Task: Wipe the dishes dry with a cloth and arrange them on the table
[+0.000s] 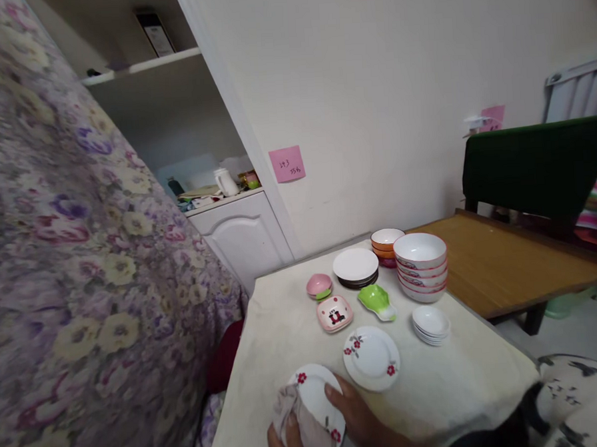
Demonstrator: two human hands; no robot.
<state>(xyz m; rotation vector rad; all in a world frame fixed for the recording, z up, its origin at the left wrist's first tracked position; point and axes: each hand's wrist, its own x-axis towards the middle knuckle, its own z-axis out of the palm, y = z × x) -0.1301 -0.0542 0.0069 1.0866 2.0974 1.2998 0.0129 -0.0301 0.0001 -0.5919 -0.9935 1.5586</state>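
A white plate with red flowers (pixel 314 389) is between my hands at the near edge of the table. My left hand (pixel 290 441) is closed on a pale greyish-pink cloth (pixel 309 430), which lies against the plate's left side. Gripping the plate's right rim is my right hand (pixel 356 414), its thumb over the top face. Just beyond it, a second flowered plate (pixel 371 358) lies flat on the table. A pink square dish (pixel 334 313) and a green leaf-shaped dish (pixel 376 301) sit farther back.
On the cream-covered table (pixel 269 332) stand a stack of white bowls (pixel 421 270), small white dishes (pixel 430 324), orange-sided bowls (pixel 387 240), white plates over dark ones (pixel 355 266) and a pink dish (pixel 320 284). A floral curtain (pixel 90 261) hangs left; a wooden table (pixel 510 252) stands right.
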